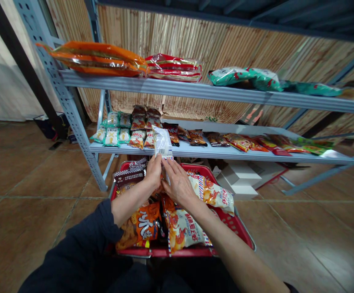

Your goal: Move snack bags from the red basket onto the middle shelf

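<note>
The left hand point(154, 173) had its fingers closed on the btm end of a white packet point(162, 140); the right hand point(178, 182) lay w/ fingers fairly straight over the same end — whether it pinched too, can't tell. Both sat low, prob. so the printed side, w/ what looked like a barcode, stayed uncovered & faced the person. The packet stood roughly upright above the far part of the red basket point(240, 231), in front of the lower shelf point(256, 156); couldn't tell if it touched the stock behind.

The basket was right by the person's legs, prob. for a short reach. In it an orange bag point(148, 221) & a white snack bag point(184, 230) lay face up; a second white bag point(216, 193) overlapped the right rim, maybe b/c space was tight.

Green-white packets point(112, 132) sat in rows on the lower shelf, presumably so fronts showed — the big orange package point(103, 59) above lay flat, prob. too long to stand.
</note>
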A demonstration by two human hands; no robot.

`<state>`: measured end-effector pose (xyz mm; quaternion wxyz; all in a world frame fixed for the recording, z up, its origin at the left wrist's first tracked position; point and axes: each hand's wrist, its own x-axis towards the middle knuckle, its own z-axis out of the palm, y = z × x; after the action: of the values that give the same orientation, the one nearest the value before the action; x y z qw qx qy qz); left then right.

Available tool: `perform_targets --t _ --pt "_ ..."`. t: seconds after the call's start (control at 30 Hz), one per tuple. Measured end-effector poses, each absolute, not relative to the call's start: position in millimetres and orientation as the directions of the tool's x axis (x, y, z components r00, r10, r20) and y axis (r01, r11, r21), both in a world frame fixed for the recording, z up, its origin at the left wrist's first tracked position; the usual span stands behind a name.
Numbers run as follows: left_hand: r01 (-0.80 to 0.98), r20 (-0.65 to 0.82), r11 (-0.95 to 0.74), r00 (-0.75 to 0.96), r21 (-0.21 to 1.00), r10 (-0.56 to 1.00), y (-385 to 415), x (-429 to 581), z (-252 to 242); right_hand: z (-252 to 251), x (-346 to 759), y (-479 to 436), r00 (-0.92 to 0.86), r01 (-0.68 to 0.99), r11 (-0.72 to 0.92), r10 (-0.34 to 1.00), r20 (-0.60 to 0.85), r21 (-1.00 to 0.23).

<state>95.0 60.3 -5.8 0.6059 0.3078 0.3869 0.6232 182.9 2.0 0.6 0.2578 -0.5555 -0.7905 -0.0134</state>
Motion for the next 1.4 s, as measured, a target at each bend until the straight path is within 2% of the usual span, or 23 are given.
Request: perform_targets --t 0.13,0.23,0.37,0.47,0.57,0.67,0.73,0.8,0.97,1.07,1.17,1.4 --pt "-0.450 -0.071 0.029 -0.076 0.892 0.995 52 99 1 7 186 11 -0.164 0.824 0.357 0.893 0.418 -0.440" --pt "-0.433 -0.128 0.095 -0.049 0.896 0.991 47 104 -1 8 189 16 -0.115 0.774 0.312 0.925 0.362 -0.550" --pt "-0.474 -0.160 0.149 0.018 0.868 0.987 44 108 -7 7 196 18 -0.006 0.728 0.198 0.959 0.283 -0.656" --pt "-0.477 -0.125 0.157 0.098 0.865 0.987 44 107 -7 8 204 19 0.034 0.655 0.197 0.957 0.290 -0.729" --pt "-0.481 -0.067 0.127 0.140 0.868 0.988 49 104 -4 16 213 20 0.102 0.441 0.186 0.962 0.255 -0.878" --pt "-0.466 -0.083 0.126 0.112 0.876 0.990 58 102 -8 27 221 20 0.116 0.095 0.047 0.992 0.058 -0.994" --pt "-0.458 -0.129 0.150 0.077 0.876 0.989 64 102 -13 30 225 20 0.083 -0.075 -0.030 0.996 -0.036 -0.997" --pt "-0.487 -0.166 0.196 0.105 0.851 0.981 69 102 -20 29 229 19 0.053 -0.155 -0.067 0.996 -0.076 -0.986" --pt "-0.574 -0.293 0.440 0.334 0.691 0.896 75 97 -22 8 236 17 -0.037 -0.160 -0.093 0.995 -0.089 -0.983" --pt "-0.602 -0.304 0.523 0.433 0.603 0.849 78 94 -15 -1 236 15 -0.076 -0.179 -0.134 0.990 -0.122 -0.975" --pt "-0.624 -0.284 0.534 0.460 0.571 0.841 81 92 -11 -3 233 13 -0.085 -0.236 -0.189 0.981 -0.174 -0.953" --pt "-0.658 -0.276 0.462 0.373 0.594 0.886 88 88 -14 1 227 14 -0.130 -0.360 -0.351 0.936 -0.326 -0.864"
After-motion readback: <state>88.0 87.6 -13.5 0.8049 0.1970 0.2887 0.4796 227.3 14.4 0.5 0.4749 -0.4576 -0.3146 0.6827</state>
